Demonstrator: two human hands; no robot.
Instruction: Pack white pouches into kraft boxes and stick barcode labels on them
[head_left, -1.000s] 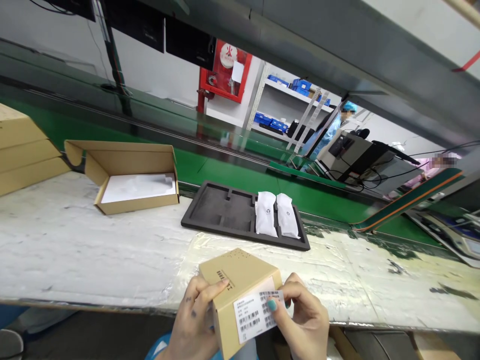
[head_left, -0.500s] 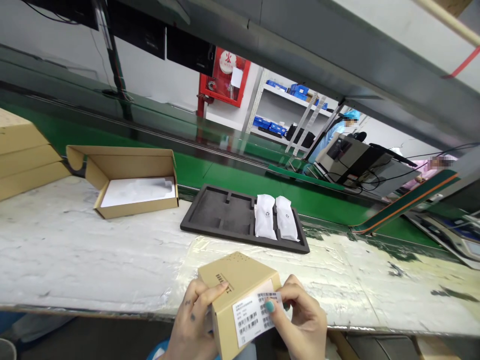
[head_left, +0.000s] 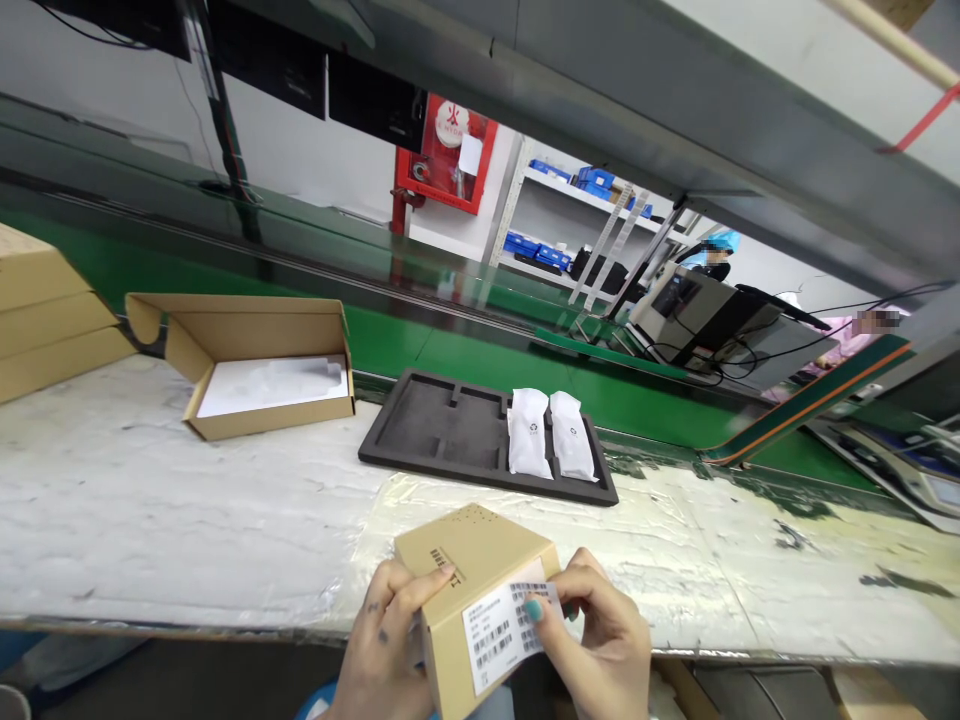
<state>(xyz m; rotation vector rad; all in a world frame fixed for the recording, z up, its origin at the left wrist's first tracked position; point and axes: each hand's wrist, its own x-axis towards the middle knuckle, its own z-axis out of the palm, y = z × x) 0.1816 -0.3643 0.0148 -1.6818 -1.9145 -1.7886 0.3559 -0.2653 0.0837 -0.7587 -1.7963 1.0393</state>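
Observation:
My left hand (head_left: pixel 388 635) grips a small tan cardboard box (head_left: pixel 472 548) from its left side, with the thumb on the printed top. A white barcode label (head_left: pixel 491 632) lies along the box's near right face. Its right end stands out past the box edge, pinched between the thumb and fingers of my right hand (head_left: pixel 600 635). Beyond the box is a black foam tray (head_left: pixel 442 430) bearing two white wrapped packets (head_left: pixel 529 435) in its right slots. Farther left, an open cardboard box (head_left: pixel 277 418) holds a flat white insert (head_left: pixel 262 388).
Closed cardboard boxes (head_left: pixel 52 320) are stacked at the left edge. Behind the worn white bench (head_left: pixel 187 520) runs a green conveyor (head_left: pixel 465 360). A grey overhead shelf (head_left: pixel 600 110) spans the top. Two co-workers are in the right background, beside machines.
My hands, the box and the label hold almost the same pose. In the background, the blue-capped co-worker has shifted right, partly behind a machine.

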